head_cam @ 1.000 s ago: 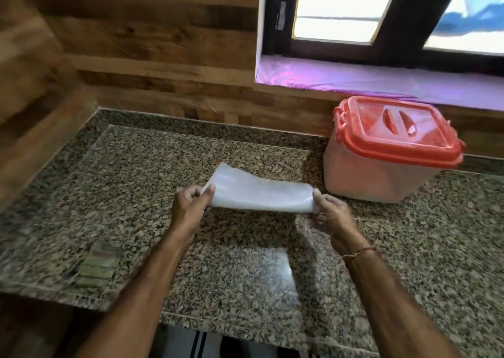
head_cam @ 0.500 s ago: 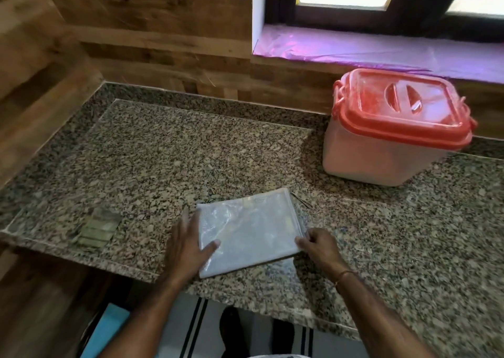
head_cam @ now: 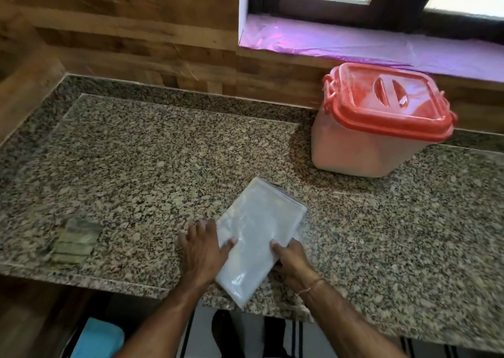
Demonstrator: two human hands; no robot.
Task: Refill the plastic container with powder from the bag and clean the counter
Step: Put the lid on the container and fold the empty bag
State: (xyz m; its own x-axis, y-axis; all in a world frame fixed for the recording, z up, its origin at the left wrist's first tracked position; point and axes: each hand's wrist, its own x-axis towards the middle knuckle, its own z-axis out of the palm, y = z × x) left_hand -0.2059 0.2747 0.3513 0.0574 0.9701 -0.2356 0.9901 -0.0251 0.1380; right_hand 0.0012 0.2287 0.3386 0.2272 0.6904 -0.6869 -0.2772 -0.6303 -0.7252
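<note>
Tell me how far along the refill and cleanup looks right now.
Refill looks done: the container has its red lid closed, and the bag lies flat and looks empty on the counter. In hand: the left hand presses the bag while the right hand grips its near edge, seemingly folding it. Left: put the bag away and wipe the counter; spilled powder is hard to tell on the speckled granite.

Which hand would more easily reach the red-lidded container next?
Probably the right hand: the container stands on its side of the counter, while the left hand lies across the folded bag from it.
</note>
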